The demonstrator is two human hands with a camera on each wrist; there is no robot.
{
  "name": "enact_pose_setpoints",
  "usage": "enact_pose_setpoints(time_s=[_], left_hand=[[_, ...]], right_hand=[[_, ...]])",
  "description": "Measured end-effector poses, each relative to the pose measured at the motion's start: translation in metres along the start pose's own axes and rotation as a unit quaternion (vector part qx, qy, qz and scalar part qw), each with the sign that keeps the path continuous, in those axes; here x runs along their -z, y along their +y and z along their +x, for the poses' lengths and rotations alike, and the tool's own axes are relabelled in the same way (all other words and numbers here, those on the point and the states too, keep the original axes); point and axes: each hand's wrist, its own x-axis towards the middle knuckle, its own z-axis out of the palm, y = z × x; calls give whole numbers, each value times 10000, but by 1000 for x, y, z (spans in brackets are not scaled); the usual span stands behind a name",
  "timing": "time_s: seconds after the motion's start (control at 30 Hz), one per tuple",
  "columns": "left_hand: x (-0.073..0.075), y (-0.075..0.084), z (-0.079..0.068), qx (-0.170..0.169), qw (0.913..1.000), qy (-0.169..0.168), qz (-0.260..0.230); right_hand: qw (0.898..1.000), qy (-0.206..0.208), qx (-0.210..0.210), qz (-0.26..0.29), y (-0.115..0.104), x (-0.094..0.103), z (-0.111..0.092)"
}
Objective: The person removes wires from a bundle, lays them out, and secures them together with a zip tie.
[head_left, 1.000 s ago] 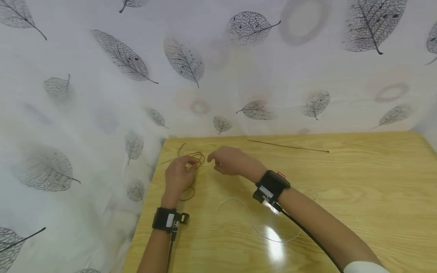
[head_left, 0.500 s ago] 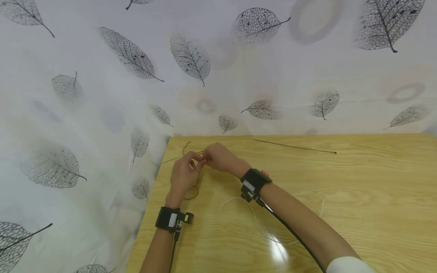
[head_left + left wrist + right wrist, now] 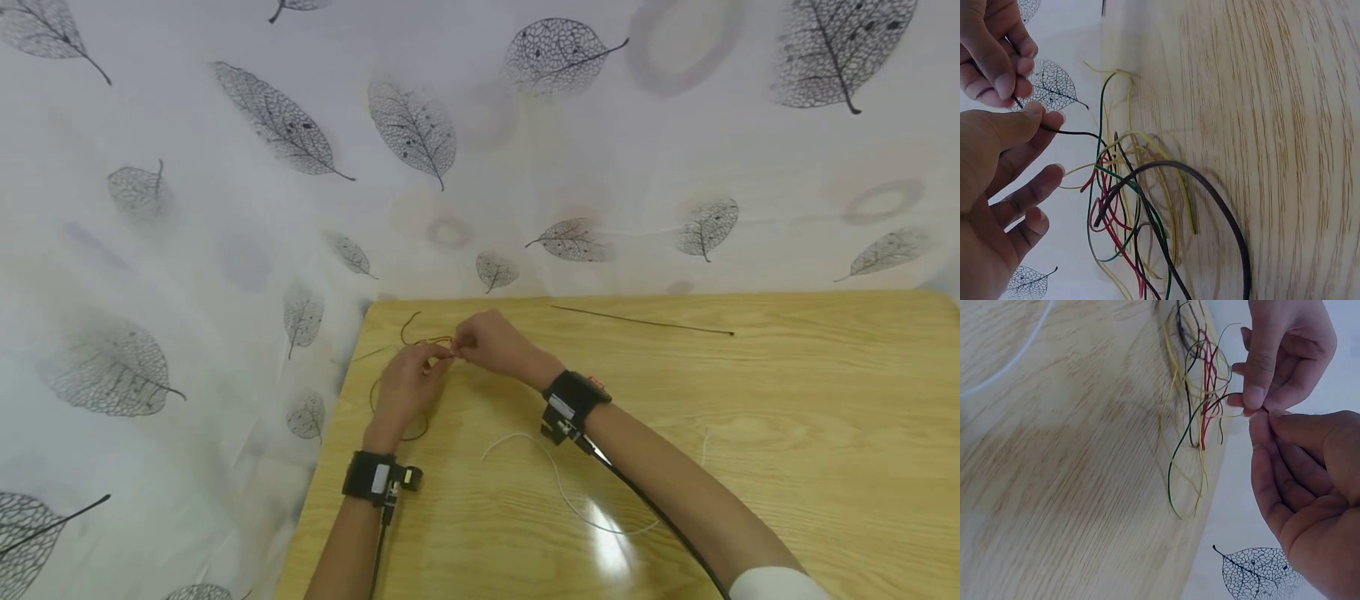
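Near the far left corner of the table, my left hand point(image 3: 405, 383) pinches a thin black wire point(image 3: 1072, 132) between thumb and index finger. Just beyond those fingertips, my right hand point(image 3: 498, 343) pinches the same wire, and the thumbs nearly meet in the right wrist view. The wire runs back into a loose tangle of thin wires, with red wire point(image 3: 1205, 419), green wire point(image 3: 1172, 469) and yellow wire point(image 3: 1161, 419) among it. A thicker dark brown wire point(image 3: 1225, 209) arches over the tangle in the left wrist view. Fingers cover the black wire's tip.
A dark straight wire point(image 3: 641, 320) lies along the table's back edge. Nearer, a white cord point(image 3: 558, 483) curves across the wooden table point(image 3: 825, 433), partly under the right forearm. Leaf-patterned sheeting point(image 3: 465, 167) borders the back and left. A black cable trails from each wrist strap.
A second ago the hands were apart; my right hand has come left to meet my left hand. Both now pinch the black wire, fingertips close together.
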Motion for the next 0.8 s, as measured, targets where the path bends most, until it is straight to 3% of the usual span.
enact_pose_setpoints(time_s=[0.17,0.27,0.4,0.6,0.8], left_hand=[[0,-3,1,-152,9995,-34,280],[0,-8,-2,-59,9988,-97,484],[0,-17,-6,-8,9968,17,796],[2,-21,-3,-258,9922,371,1159],[5,-26,-1,-227,9860,483,1582]], right_hand=[[9985,24,37,-544,0,8,-6],[9976,65,-29,-686,1,15,-10],[9980,147,-246,-568,6,25,-13],[9981,350,-295,-403,17,40,-19],[9962,439,-716,-231,20,68,-40]])
